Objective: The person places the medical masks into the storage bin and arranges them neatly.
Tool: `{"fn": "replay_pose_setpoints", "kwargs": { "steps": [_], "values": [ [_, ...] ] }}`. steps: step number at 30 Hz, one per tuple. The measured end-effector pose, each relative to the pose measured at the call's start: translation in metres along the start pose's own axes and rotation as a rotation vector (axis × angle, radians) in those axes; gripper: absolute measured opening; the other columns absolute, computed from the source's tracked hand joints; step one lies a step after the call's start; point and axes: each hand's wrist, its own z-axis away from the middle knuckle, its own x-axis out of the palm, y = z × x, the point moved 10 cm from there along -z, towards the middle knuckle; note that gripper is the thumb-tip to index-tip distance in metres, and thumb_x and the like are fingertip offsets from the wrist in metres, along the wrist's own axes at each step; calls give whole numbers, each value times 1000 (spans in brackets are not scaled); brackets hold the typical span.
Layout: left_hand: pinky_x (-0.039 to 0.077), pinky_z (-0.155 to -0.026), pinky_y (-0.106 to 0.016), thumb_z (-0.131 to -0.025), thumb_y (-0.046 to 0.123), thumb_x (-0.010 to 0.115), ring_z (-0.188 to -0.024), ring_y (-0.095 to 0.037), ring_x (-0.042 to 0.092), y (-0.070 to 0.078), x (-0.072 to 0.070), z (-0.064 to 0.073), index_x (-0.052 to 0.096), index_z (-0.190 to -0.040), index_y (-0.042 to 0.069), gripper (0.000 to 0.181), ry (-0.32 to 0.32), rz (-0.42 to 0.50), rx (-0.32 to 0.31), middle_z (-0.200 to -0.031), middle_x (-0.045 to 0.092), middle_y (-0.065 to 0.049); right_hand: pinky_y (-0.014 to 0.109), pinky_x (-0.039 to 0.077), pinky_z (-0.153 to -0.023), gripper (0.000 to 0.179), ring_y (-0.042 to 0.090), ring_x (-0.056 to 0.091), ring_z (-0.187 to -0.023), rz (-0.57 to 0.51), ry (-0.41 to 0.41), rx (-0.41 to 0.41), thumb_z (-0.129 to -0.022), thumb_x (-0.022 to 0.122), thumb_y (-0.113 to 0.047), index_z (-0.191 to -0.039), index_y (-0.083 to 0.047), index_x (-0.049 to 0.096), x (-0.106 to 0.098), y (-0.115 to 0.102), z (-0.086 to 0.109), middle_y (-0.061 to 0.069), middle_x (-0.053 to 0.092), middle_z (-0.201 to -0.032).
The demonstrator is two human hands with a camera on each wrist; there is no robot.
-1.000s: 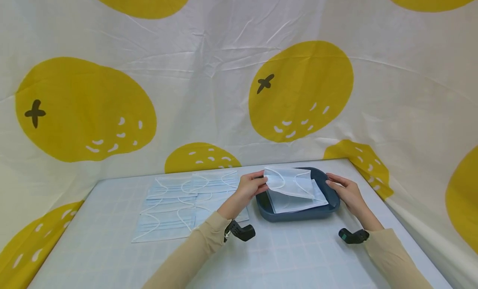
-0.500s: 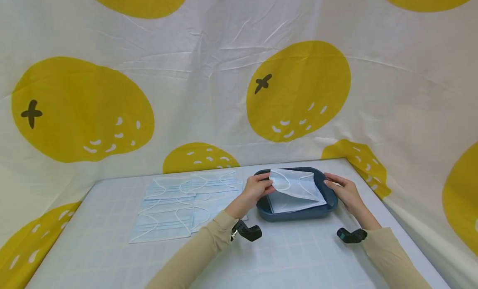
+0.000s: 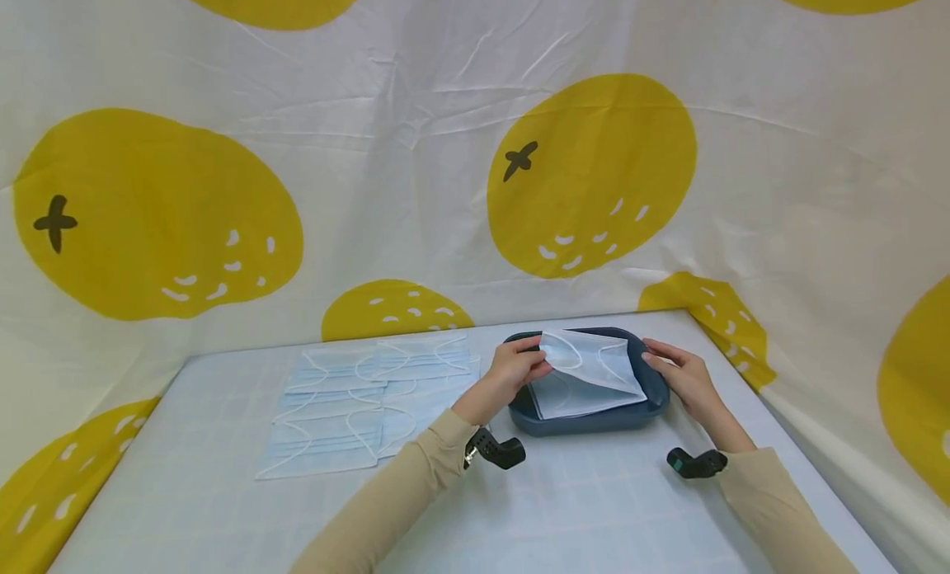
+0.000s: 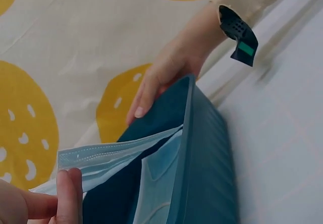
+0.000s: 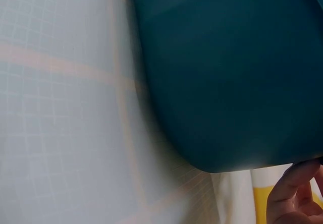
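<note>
Head view, and from where I stand the left hand point(image 3: 512, 366) is pinching one end of a pale blue mask point(image 3: 594, 361), held slanting over the dark blue tray point(image 3: 586, 426). Its far end dips toward another mask point(image 3: 560, 401) lying inside. The right hand point(image 3: 690, 386) sits against the tray's right rim; whether those fingers grip or merely steady, I can't tell.

What might go wrong? Released at this slant, the mask could settle crooked or fold under itself — only one end is supported, and it is limp. A dangling ear loop point(image 3: 581, 360) might snag on the fingers and drag it back out. Should the right hand push, the tray could slide.

Compared with a second ago, the left hand has carried the mask further right over the tray — its far end lower now. The right hand remains at the rim, and the spread masks point(image 3: 326, 446) on the table point(image 3: 579, 500) look unchanged.
</note>
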Motion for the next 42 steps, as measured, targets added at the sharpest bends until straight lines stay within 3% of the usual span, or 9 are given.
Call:
{"fn": "replay_pose_setpoints", "kwargs": {
  "steps": [7,18,25,31,38,42],
  "values": [
    [58,-68,-19,-92,-5,55,-66,-7,66,-3,4,-1,53,-134,-2,42,-34,22,-8,-113,66,-23,46,34,-113,61,30,35,-136,-16,5,-1,-97,52,-43,-145,-7,41,0,-1,0,22,42,-146],
    [58,-67,-22,-91,-5,57,-64,-8,67,-1,3,-3,56,-132,-1,41,-52,-107,19,-110,68,-23,49,31,-115,60,33,34,-137,-24,0,1,-98,52,-41,-146,-7,40,2,-1,2,22,41,-147],
    [57,-61,-20,-88,-3,62,-55,-6,64,2,1,-3,63,-123,-1,36,-21,-193,53,-102,70,-21,46,34,-114,60,30,36,-135,-19,8,5,-97,53,-41,-145,-7,41,1,0,0,22,43,-146],
    [57,-61,-19,-86,3,67,-55,-7,65,7,-4,-4,68,-116,2,30,40,-323,81,-92,71,-15,45,35,-113,61,30,36,-135,-11,16,13,-97,53,-42,-145,-8,41,-1,-1,0,21,42,-146],
    [57,-58,-21,-83,1,71,-53,-8,65,11,-7,-6,71,-110,2,27,81,-431,117,-85,70,-13,19,44,-103,60,28,38,-134,-2,9,-8,-97,53,-42,-145,-8,42,-1,-3,1,20,44,-146],
    [55,-53,-19,-82,0,71,-49,-7,63,12,-9,-7,72,-107,1,25,91,-471,145,-80,71,-13,17,44,-102,60,27,38,-134,1,-2,-11,-97,52,-42,-145,-8,41,1,-3,2,20,44,-146]
  ]
}}
